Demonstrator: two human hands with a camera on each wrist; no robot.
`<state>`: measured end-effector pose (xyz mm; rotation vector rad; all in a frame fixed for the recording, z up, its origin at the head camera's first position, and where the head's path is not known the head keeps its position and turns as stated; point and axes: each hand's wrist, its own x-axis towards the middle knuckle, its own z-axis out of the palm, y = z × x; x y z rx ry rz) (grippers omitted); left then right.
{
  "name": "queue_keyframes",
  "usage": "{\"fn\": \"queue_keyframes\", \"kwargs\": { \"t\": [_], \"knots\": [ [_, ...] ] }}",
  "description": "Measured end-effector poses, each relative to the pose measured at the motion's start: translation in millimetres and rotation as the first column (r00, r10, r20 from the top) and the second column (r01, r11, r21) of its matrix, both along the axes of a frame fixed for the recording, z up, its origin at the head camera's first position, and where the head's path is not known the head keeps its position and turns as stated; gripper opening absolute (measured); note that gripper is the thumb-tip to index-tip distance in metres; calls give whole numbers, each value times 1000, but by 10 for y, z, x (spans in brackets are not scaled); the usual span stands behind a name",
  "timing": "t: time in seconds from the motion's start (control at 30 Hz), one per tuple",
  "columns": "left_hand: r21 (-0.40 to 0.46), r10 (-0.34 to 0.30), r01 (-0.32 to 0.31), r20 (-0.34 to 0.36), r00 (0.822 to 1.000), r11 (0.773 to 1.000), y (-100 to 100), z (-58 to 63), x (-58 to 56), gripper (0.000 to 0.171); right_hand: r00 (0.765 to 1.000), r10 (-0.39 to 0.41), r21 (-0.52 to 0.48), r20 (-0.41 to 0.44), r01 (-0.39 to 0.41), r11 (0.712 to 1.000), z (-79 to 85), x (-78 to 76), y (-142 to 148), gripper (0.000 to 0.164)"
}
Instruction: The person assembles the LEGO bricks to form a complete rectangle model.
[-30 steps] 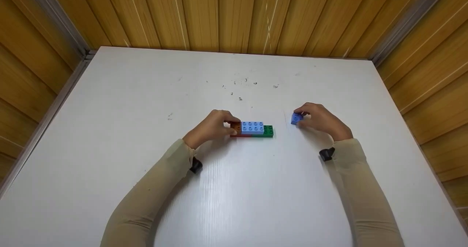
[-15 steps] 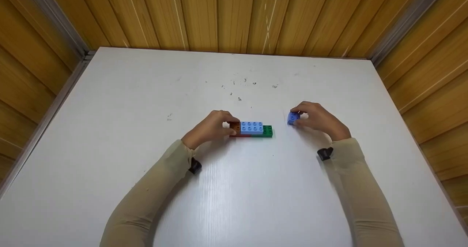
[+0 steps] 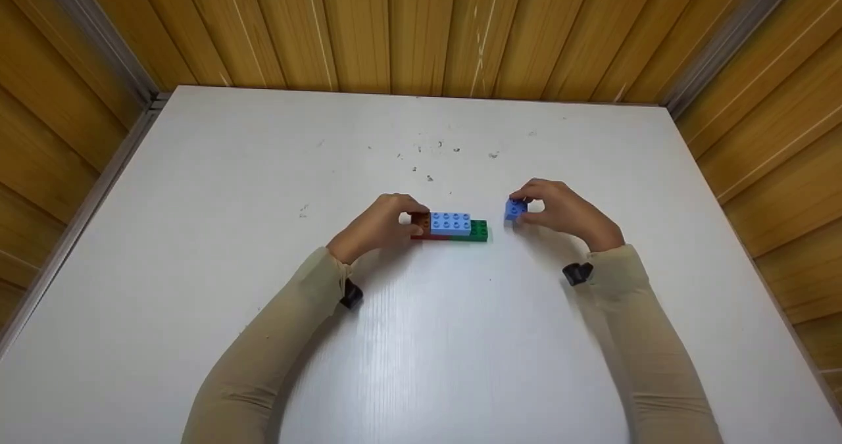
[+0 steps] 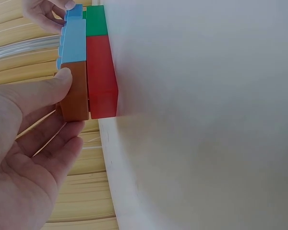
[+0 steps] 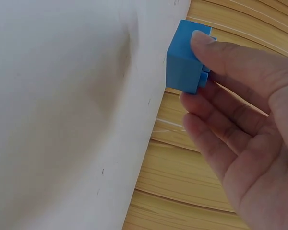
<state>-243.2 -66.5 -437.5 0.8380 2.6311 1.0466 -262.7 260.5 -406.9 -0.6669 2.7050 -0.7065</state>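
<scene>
In the head view, my left hand pinches the brown brick at the left end of a low two-layer stack of toy building bricks. A light blue brick sits beside the brown one on the upper layer. Beneath them lie a red brick and a green brick, whose studs show at the right end. My right hand holds a small blue brick between thumb and fingers, right of the stack and apart from it. Its studs face the palm in the right wrist view.
The white table carries scattered dark marks beyond the stack. Wood-patterned panels stand behind the table and at both sides. Each wrist wears a small black camera.
My right hand has moved left with the blue brick, closer to the stack. The left hand keeps its pinch on the brown brick, and the stack has shifted slightly away from me.
</scene>
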Motion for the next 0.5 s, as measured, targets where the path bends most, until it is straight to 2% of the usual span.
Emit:
{"fn": "queue_keyframes", "kwargs": {
  "t": [0.17,0.5],
  "knots": [
    [12,-7,7,-18,1000,1000,-2,-8,-11,33,1000,31,-13,-2,-31,999,9,5,-42,43],
    [9,19,-19,9,1000,1000,3,-7,-23,34,997,67,-11,27,-67,998,37,-4,-151,43]
  ]
}}
